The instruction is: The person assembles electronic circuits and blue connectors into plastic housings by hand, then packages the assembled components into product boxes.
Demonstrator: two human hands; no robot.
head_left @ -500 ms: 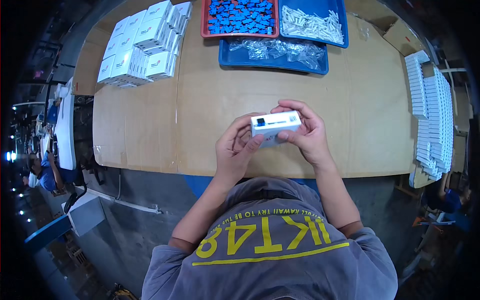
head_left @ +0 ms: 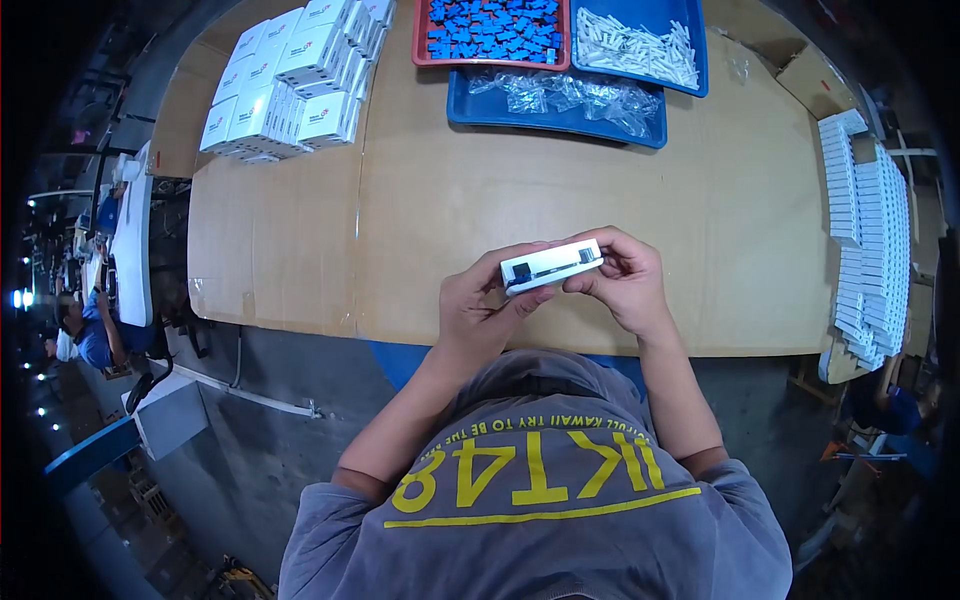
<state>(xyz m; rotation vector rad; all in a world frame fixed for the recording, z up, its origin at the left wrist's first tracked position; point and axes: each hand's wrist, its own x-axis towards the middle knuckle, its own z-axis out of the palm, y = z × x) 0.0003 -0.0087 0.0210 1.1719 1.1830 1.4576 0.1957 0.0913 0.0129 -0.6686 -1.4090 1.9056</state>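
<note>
White box (head_left: 550, 264) is held up over the desk (head_left: 590, 190), on the person's side of the wide blue tray (head_left: 560, 130) and well apart from it. Its narrow side faces up, tilted a little, with a dark square near its left end, a long dark line along the middle and a small dark patch near its right end.

The left hand (head_left: 477, 308) grasps the box's left end, its thumb along the near edge. The right hand (head_left: 632, 285) grasps the right end, its fingers curled around the corner and its thumb at the near edge. Some fingertips are hidden behind the box.

Just beyond the wide blue tray, toward its left, is a red tray (head_left: 490, 64) full of small blue pieces (head_left: 493, 32); beyond its right part is a second blue tray (head_left: 703, 60) with slim white pieces (head_left: 640, 48). The wide blue tray itself holds crumpled clear plastic (head_left: 625, 108). To its left, well apart, white cartons (head_left: 265, 90) stand stacked; far to its right are tight rows of white packages (head_left: 885, 260).
</note>
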